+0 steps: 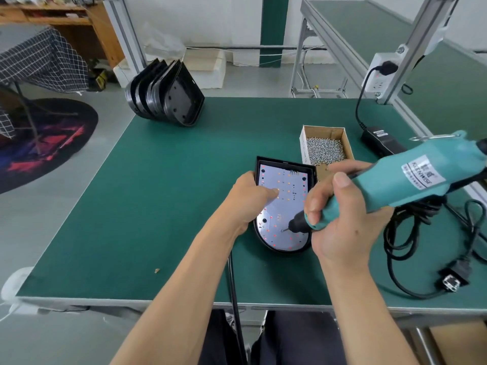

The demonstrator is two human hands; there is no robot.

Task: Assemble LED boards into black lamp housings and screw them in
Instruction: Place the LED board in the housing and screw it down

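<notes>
A black lamp housing (283, 248) lies flat on the green table, with a white LED board (288, 191) seated inside it. My left hand (246, 200) rests on the housing's left edge, thumb pressing flat on the board. My right hand (340, 222) grips a teal electric screwdriver (411, 177). Its black tip (286, 229) touches a screw on the near part of the board. A stack of empty black housings (168, 98) leans at the table's far left.
An open cardboard box of screws (325, 148) sits just beyond the housing. A black power adapter (382, 139) and coiled cables (427, 233) lie at the right. A power strip (379, 72) hangs on the aluminium frame post. The table's front edge (184, 301) is near me.
</notes>
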